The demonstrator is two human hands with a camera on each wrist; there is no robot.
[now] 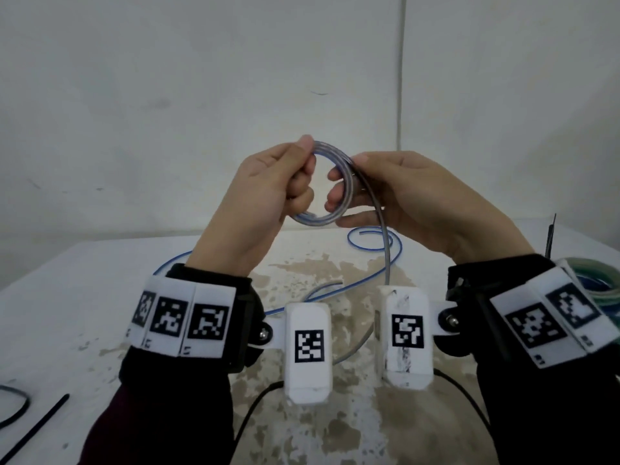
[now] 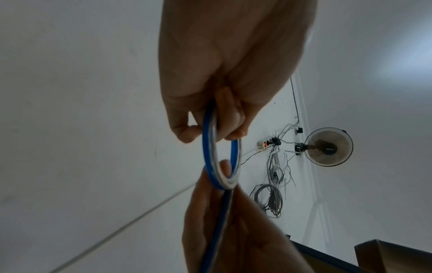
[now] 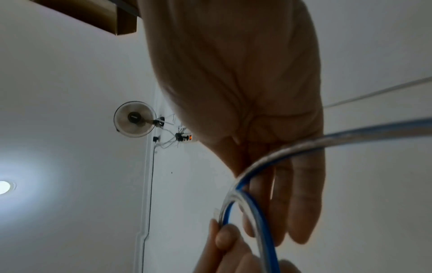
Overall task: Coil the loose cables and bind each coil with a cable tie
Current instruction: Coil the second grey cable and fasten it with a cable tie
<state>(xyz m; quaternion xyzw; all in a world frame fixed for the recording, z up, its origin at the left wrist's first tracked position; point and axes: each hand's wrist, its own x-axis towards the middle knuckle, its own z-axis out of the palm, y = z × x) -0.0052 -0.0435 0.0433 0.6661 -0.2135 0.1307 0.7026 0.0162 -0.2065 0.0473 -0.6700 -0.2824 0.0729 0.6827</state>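
A small coil of blue-and-clear cable is held up above the table between both hands. My left hand pinches the coil's top left between thumb and curled fingers. My right hand holds the coil's right side, thumb on top and fingers behind. The cable's loose tail drops from the right hand to the table, where the rest lies in open loops. In the left wrist view the left hand grips the coil. In the right wrist view the cable crosses the right hand's fingers.
The white table has a worn brown patch in the middle. A black cable tie and a black loop lie at the front left. At the right edge sit a green-and-blue coil and an upright black tie.
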